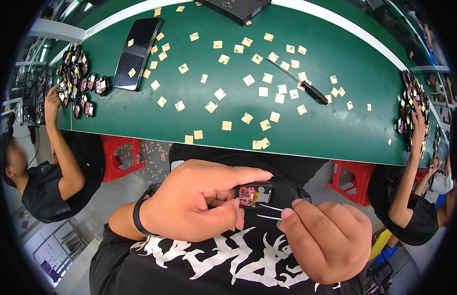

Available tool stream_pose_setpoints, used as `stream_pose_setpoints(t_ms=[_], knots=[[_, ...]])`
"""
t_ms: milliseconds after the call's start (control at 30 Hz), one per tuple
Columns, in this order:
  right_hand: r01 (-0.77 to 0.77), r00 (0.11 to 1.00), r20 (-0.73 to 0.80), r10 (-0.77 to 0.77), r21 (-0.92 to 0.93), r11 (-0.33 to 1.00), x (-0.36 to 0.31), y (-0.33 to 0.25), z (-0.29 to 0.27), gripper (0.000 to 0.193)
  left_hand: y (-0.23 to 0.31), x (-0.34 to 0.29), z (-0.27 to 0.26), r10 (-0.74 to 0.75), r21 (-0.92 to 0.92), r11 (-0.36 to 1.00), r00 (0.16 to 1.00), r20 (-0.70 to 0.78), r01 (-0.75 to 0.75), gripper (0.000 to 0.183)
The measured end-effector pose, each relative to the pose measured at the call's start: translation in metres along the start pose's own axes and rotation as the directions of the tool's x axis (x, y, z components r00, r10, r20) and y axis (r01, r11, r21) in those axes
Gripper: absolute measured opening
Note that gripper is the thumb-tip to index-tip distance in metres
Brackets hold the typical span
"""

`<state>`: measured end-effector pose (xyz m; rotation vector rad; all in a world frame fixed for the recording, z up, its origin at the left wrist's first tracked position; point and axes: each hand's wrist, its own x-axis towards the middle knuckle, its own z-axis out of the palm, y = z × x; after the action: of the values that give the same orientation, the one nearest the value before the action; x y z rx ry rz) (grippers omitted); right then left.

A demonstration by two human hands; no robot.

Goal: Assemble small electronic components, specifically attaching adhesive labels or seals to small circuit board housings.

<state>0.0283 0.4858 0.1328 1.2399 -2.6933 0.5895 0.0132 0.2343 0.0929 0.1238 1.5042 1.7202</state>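
Observation:
In front of my body, my left hand (186, 201) is closed round a small black device housing (262, 195). The housing lies open side up, and a red circuit board (246, 196) shows in it beside a greyish part. Between the thumb and fingers of my right hand (329, 238) is a pair of metal tweezers (269, 216). Its two tips are apart, close by the housing's lower right edge; whether one touches it I cannot tell. Nothing can be made out between the tips.
Many small cream squares (227, 126) lie scattered over the green table (125, 110). A screwdriver (314, 92), a dark phone (137, 54) and a black box (233, 7) rest there too. Similar devices are piled left (73, 69) and right (410, 98), each with a co-worker's hand at it. Red stools (121, 157) flank me.

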Motion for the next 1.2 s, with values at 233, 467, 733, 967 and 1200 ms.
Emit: stream_pose_setpoints(t_ms=[233,467,733,967,1200], knots=[[0.048,0.998,0.041,-0.049,0.025,0.999,0.007,-0.001,0.000,0.029,-0.015,-0.002,-0.001,-0.019,-0.142,0.990,1.000,-0.014,0.017,0.056],[0.133,0.991,0.005,-0.133,-0.063,0.989,0.009,-0.002,0.005,0.022,-0.013,0.000,-0.003,-0.028,-0.187,0.982,0.998,0.052,0.037,0.048],[0.313,0.932,-0.112,-0.344,-0.224,0.923,0.003,0.013,0.018,0.029,-0.013,-0.001,-0.005,-0.034,-0.262,0.964,0.996,0.084,0.055,0.045],[0.431,0.880,-0.106,-0.464,-0.235,0.871,0.009,0.022,0.021,0.029,-0.009,0.002,-0.007,-0.176,-0.362,0.908,0.976,0.127,0.211,0.050],[0.523,0.838,-0.038,-0.544,-0.227,0.821,0.010,0.026,0.011,0.030,-0.009,0.003,-0.009,-0.171,-0.433,0.875,0.975,0.139,0.216,0.053]])
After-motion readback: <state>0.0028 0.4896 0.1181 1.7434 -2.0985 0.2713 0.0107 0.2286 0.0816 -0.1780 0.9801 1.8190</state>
